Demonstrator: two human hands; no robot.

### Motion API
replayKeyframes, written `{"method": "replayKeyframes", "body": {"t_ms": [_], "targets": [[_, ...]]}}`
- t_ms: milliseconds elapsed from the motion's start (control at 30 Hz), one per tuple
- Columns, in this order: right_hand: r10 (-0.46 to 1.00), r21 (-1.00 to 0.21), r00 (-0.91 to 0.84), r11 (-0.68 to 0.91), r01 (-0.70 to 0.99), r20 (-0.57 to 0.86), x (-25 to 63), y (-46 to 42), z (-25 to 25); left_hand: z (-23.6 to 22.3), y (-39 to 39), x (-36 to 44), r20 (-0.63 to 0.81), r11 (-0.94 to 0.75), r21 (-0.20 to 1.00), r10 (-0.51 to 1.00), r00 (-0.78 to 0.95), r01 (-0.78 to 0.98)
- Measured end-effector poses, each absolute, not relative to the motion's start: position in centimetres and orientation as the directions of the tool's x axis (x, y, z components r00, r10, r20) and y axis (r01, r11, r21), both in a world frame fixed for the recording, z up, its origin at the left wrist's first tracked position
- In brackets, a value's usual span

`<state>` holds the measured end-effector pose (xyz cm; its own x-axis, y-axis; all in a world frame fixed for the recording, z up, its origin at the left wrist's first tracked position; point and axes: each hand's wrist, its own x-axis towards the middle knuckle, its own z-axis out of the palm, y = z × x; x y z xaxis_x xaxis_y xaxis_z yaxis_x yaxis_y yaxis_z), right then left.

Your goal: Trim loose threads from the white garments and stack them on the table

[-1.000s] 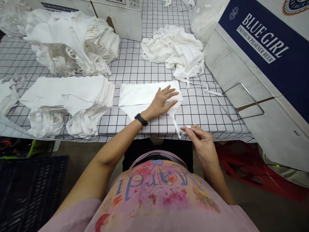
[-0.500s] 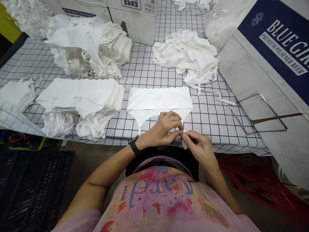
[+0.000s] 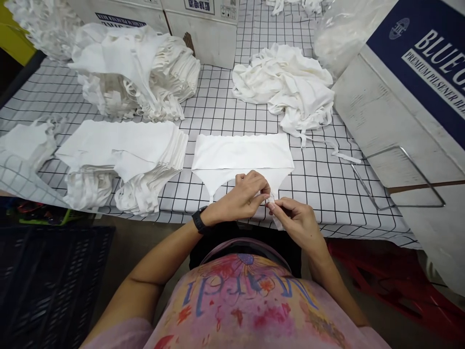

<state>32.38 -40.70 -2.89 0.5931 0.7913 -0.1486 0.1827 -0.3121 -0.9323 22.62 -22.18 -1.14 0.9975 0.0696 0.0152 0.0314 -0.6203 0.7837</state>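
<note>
The left hand [image 3: 250, 194] and the right hand [image 3: 296, 217], both nearly closed, pinch together a small white strip [image 3: 271, 199] just beside the white garment [image 3: 242, 152], which lies flat on the desk [image 3: 218, 114].

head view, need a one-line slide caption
Left hand and right hand pinch a white strap at the near side of a flat white strappy top on a checked tablecloth.

Table in white cloth with black grid [image 3: 218, 114], bearing one white garment [image 3: 242, 151] laid flat near the front edge, one layered white stack [image 3: 119, 138] to its left, one bulkier white pile [image 3: 134, 68] behind that stack, one crumpled white heap [image 3: 283, 80], and one printed carton [image 3: 207, 43] at the rear.
</note>
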Motion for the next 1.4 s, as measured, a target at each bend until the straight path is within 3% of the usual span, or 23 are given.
{"method": "replayKeyframes", "body": {"t_ms": [133,433,733,833,1000,1167,1400], "targets": [[0.719,-0.951,0.643,-0.305,-0.049,-0.264,32.3,-40.1,-3.7,-1.2,-21.8,22.6,-0.034,-0.553,0.827,0.137,0.99,0.105],[0.704,-0.972,0.683,-0.232,-0.038,-0.195,32.7,-37.9,-4.0,-2.1,-21.0,23.2,-0.024,-0.341,0.934,0.242,0.97,0.108],[0.669,-0.968,0.707,-0.234,-0.092,-0.229,33.3,-36.8,-3.6,-2.4,-20.0,23.6,-0.034,-0.299,0.948,0.237,0.971,0.106],[0.634,-0.965,0.735,-0.241,-0.108,-0.241,33.8,-36.4,-3.7,-3.1,-19.2,24.0,0.076,-0.478,0.878,0.225,0.971,0.042],[0.597,-0.949,0.751,-0.285,-0.131,-0.283,34.8,-35.6,-3.8,-5.0,-17.4,25.7,0.18,-0.836,0.549,0.133,0.975,0.013],[0.579,-0.938,0.755,-0.316,-0.14,-0.308,35.4,-34.7,-4.0,-5.7,-16.4,27.3,0.181,-0.914,0.404,0.046,0.983,-0.032],[0.57,-0.923,0.74,-0.337,-0.184,-0.356,35.9,-33.6,-3.8,-6.3,-16.0,27.8,0.233,-0.926,0.37,0.021,0.972,-0.069]]}}
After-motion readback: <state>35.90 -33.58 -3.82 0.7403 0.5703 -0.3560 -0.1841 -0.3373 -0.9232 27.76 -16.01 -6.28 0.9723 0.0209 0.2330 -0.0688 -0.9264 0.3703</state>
